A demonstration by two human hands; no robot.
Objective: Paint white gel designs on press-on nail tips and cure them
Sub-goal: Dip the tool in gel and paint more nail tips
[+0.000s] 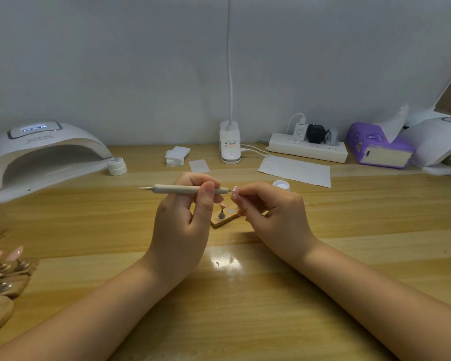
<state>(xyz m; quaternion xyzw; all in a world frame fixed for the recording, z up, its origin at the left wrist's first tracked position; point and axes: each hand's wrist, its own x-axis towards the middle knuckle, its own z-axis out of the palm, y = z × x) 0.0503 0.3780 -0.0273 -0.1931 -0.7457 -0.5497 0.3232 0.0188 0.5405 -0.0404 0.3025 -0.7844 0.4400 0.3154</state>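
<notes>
**Dotting white gel on a held nail tip**

Holding small pink press-on nail tip [234,192] with white dots, pinched in right hand [274,212] fingertips, above the worktop [245,295]. Left hand [185,217] grips slim beige dotting pen [188,189], level, its metal point touching the tip. Below, between the hands: small wooden stand block [223,222] with another pink tip on a metal peg. Just behind right hand: open white gel pot [281,185]. Far left: white dome curing lamp [44,157], display lit, closed white jar [117,165] beside it. Left edge: more wooden holders with pink tips [3,272].
</notes>
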